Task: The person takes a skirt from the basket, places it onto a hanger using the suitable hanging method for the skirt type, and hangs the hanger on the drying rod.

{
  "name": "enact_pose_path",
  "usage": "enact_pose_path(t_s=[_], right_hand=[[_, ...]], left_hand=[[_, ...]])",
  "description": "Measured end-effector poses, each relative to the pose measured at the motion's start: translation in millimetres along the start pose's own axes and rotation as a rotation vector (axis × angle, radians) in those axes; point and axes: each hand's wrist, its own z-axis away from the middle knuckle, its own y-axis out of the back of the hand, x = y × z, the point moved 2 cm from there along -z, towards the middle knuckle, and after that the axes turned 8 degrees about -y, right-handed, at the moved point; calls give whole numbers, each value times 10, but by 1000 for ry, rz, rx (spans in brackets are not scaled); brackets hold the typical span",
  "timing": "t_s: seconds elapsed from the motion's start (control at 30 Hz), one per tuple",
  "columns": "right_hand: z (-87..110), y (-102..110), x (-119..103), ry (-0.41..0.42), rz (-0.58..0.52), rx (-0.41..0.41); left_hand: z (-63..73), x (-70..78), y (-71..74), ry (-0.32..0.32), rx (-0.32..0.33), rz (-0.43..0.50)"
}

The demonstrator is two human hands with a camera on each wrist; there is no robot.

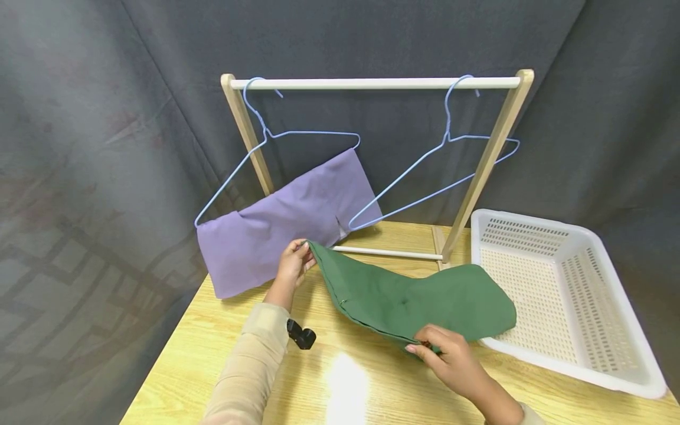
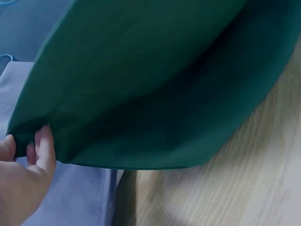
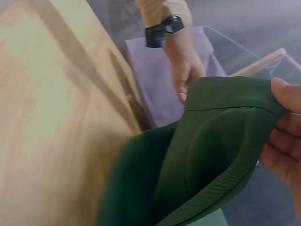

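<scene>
A green cloth (image 1: 393, 295) is stretched between both hands above the wooden table, its near edge sagging in the middle. My left hand (image 1: 295, 262) pinches its upper left corner; in the left wrist view the thumb and fingers (image 2: 44, 146) grip that corner. At the other end of the near edge my right hand (image 1: 448, 357) pinches the cloth between thumb and fingers. In the right wrist view the cloth (image 3: 225, 99) shows a stitched hem beside the thumb. Behind the left hand a purple cloth (image 1: 287, 218) hangs over a blue hanger (image 1: 313, 133).
The hanger stands on a wooden rack with a white rod (image 1: 361, 84). A second, bare blue hanger (image 1: 414, 165) hangs on the right of the rod. A white plastic basket (image 1: 611, 378) sits at the right on the wooden table (image 1: 212, 354), partly behind the green cloth.
</scene>
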Motion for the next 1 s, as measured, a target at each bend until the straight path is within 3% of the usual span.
enact_pose_path(t_s=[0.07,0.13,0.2,0.27,0.37,0.43,0.47,0.5,0.67,0.73,0.8,0.83,0.93,1.0], right_hand=[[21,-49,-20,-38,-8,-31],[58,-101,-14,-74,-25,-67],[106,-160,14,-118,-57,-125],[161,-225,67,-139,-90,-184],[229,-319,143,-157,-120,-262],[264,-373,191,-166,-119,-294],[278,-396,211,-176,-119,-307],[292,-418,231,-188,-117,-318],[366,-520,332,-254,-111,-382],[398,-563,377,-276,-113,-406],[429,-605,419,-308,-121,-430],[444,-625,441,-329,-127,-443],[486,-673,500,-388,-147,-477],[510,-696,532,-424,-155,-496]], left_hand=[[36,37,-4,19,-12,2],[-21,-25,32,32,-4,-10],[-90,-99,90,8,-46,53],[-406,-471,321,-26,-96,135],[-962,-1116,742,-29,-198,277],[-1356,-1583,1024,-8,-192,273],[-1423,-1673,1080,2,-184,260],[-1421,-1689,1096,1,-183,238],[-852,-1131,770,-27,-117,55],[-796,-1090,748,-42,-108,8],[-1015,-1357,903,-55,-108,-14],[-1108,-1466,969,-38,-72,-65],[-1413,-1837,1205,-68,-98,-86],[-1529,-1987,1295,-69,-91,-111]])
